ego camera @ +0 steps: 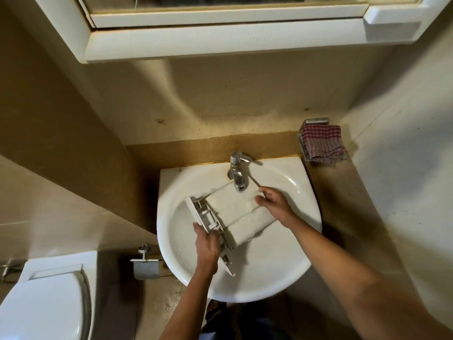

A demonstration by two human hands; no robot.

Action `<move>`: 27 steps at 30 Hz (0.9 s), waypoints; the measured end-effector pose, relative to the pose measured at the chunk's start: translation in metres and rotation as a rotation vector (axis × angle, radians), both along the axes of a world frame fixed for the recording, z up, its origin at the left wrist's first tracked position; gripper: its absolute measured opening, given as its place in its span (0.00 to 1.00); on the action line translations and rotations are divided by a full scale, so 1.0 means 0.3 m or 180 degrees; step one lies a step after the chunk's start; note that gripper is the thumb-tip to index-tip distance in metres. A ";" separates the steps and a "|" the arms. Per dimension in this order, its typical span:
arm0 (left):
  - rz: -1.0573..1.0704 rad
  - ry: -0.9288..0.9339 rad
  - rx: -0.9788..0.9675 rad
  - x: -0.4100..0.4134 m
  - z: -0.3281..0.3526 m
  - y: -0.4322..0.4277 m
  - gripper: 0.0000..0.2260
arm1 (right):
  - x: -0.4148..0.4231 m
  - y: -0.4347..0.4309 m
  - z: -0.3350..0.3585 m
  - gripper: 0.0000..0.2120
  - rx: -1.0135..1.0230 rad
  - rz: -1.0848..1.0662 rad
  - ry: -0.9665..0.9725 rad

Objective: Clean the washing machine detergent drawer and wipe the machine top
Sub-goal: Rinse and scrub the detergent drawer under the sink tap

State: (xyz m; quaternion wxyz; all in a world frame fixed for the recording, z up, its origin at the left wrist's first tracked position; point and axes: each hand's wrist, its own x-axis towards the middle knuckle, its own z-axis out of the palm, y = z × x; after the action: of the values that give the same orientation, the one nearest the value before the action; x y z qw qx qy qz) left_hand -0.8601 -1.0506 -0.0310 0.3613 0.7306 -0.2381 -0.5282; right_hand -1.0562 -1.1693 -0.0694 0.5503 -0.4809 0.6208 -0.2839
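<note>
Left hand is being used to grip the detergent drawer. Up-right of it, thin stick is being pinched by right hand.

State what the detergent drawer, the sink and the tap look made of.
Detergent drawer: white moulded plastic, likely, given thin ribs and clips. Sink: glossy white ceramic, apparently, with wet highlights. Tap: polished metal, probably chromed, mirror-like sheen.
</note>
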 end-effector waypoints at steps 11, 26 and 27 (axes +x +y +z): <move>-0.0048 0.0225 0.0127 0.033 0.032 -0.038 0.21 | 0.040 0.058 -0.031 0.32 -0.0275 -0.0289 0.0005; 0.0019 0.0267 0.0440 0.040 0.013 -0.068 0.11 | 0.011 0.023 -0.034 0.26 -0.0317 -0.0154 0.0105; 0.0022 0.0253 0.0454 0.042 0.006 -0.069 0.11 | 0.007 0.027 -0.027 0.23 -0.0292 -0.0186 0.0040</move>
State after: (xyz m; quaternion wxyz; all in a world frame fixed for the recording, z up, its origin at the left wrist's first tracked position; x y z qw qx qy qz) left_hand -0.8476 -1.0712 -0.0291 0.3193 0.7337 -0.1827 -0.5712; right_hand -1.0541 -1.1613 -0.0775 0.5152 -0.4891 0.6243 -0.3251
